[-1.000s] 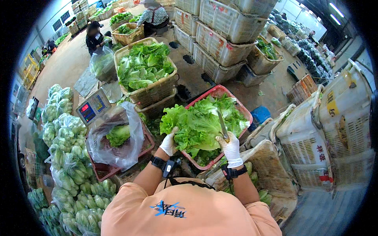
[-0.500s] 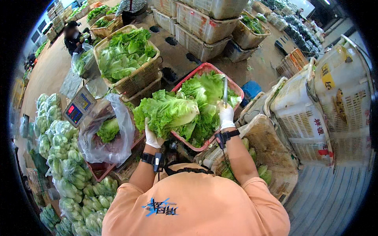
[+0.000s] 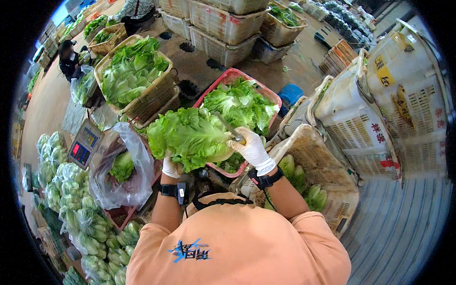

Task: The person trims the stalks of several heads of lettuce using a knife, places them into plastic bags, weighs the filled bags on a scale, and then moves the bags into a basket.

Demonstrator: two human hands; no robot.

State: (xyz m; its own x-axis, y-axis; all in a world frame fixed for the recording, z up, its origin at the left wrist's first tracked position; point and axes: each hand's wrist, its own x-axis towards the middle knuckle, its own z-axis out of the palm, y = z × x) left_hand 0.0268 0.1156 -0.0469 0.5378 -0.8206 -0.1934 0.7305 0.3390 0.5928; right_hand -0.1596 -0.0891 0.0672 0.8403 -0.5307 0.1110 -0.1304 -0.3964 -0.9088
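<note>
At the bottom of the view is the person's own back in an orange shirt (image 3: 237, 247), and both forearms rise from it toward 12 o'clock. The left hand (image 3: 170, 167), in a white glove, is closed under a big head of green lettuce (image 3: 187, 135) and carries it from below; a black band sits on that wrist. The right hand (image 3: 251, 148), also in a white glove, touches the lettuce at its 3 o'clock side, and its fingers are clenched around a knife (image 3: 230, 129) whose thin blade lies over the leaves and points to 11 o'clock. The lettuce is held in the air, above the near edge of a red crate (image 3: 223, 78) that is full of more loose lettuce.

At 9 o'clock from the left hand there is a clear plastic bag (image 3: 121, 166), open, with one small lettuce head inside, and just beyond it a weighing scale (image 3: 84, 143) with a red display. Farther at 8 o'clock lie many lettuces packed in bags (image 3: 61, 190). At 4 o'clock from the right hand stands a pale basket (image 3: 327, 190) with some green vegetables in it.

Farther away, at 11 o'clock, a woven basket (image 3: 152, 95) holds a heap of lettuce. Beyond it, near the upper left rim, another person (image 3: 71, 59) in dark clothes is bent down. White crates (image 3: 223, 23) are stacked at 12 o'clock.
</note>
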